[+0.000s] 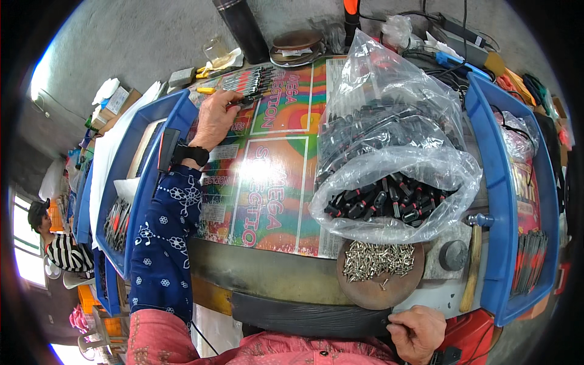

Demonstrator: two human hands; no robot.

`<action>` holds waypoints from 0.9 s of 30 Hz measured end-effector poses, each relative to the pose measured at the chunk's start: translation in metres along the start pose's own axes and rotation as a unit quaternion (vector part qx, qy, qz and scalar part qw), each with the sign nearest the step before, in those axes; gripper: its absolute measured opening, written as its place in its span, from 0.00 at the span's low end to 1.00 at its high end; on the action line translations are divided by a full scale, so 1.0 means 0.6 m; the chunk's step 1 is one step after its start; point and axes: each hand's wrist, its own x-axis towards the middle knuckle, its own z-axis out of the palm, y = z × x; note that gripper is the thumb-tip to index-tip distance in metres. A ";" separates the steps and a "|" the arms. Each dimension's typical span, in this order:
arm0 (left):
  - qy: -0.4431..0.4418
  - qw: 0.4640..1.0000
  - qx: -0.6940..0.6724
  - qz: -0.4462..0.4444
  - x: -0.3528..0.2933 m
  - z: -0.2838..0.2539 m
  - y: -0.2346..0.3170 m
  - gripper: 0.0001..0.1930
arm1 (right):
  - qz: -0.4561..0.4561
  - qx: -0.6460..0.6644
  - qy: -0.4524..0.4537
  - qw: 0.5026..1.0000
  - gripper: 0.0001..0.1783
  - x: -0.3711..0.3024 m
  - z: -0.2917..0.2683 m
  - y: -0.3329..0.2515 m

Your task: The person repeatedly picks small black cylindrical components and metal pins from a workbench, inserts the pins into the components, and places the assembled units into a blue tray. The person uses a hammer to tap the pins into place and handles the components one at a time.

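My left hand [214,120] reaches to the far left of the board, thumb and fingers closed on a slim black piece [250,98]. Just beyond its fingers lies a row of slender tools [248,79] with black, red and silver parts. My right hand [417,334] is low at the near right, fingers curled; whatever they hold, if anything, is hidden. It is nearest to a round brown dish [364,298] heaped with small silver metal pins [378,260]. Above the dish, an open clear plastic bag [395,137] is full of black pieces with red bands [389,198].
Blue bins holding slim tools flank the work surface, one at left [161,118] and one at right [494,243]. A hammer [473,267] and a round dark block [453,255] lie beside the dish. Behind stand a black flask [243,30] and stacked dishes [297,45]. Another person [64,249] is at far left.
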 end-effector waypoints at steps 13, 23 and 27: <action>0.053 0.997 0.055 0.025 0.016 0.030 -0.021 0.13 | -0.012 -0.010 0.010 1.000 0.08 0.006 0.001 -0.003; 0.028 0.999 -0.027 0.015 -0.062 -0.063 0.080 0.10 | 0.010 -0.068 0.000 0.998 0.07 -0.018 0.006 -0.001; 0.028 0.996 -0.020 0.080 -0.151 -0.131 0.132 0.09 | 0.042 -0.035 0.083 0.995 0.04 -0.035 0.031 0.016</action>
